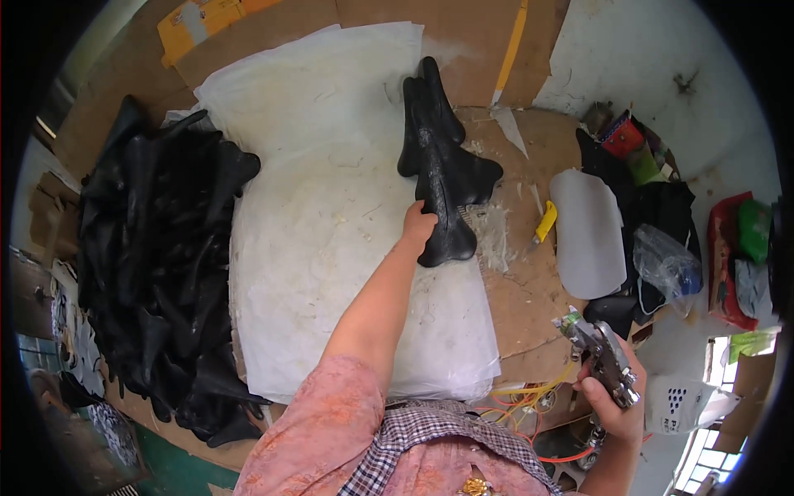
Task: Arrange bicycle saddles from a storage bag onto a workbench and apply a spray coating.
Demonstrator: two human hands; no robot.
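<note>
A glossy black molded piece (447, 169) with fin-like lobes and a lengthwise seam lies on the white sheet (314, 273), its right side over the bare cardboard. My left hand (420, 223) is closed on its left edge near the lower end, with the arm stretched forward. At the lower right, my right hand (614, 397) is wrapped round a silver metal spray gun (604, 355) with green smears on its front end. The spray gun is held in the air, apart from the black piece. Some of the right fingers are hidden behind it.
At the left sits a large heap of similar black pieces (157, 273). A yellow cutter knife (545, 221) and a grey-white rounded pad (589, 236) lie at the right, beside a clear plastic bag (666, 264). Yellow and orange hoses (529, 403) run below the table edge. A white perforated basket (678, 403) stands lower right.
</note>
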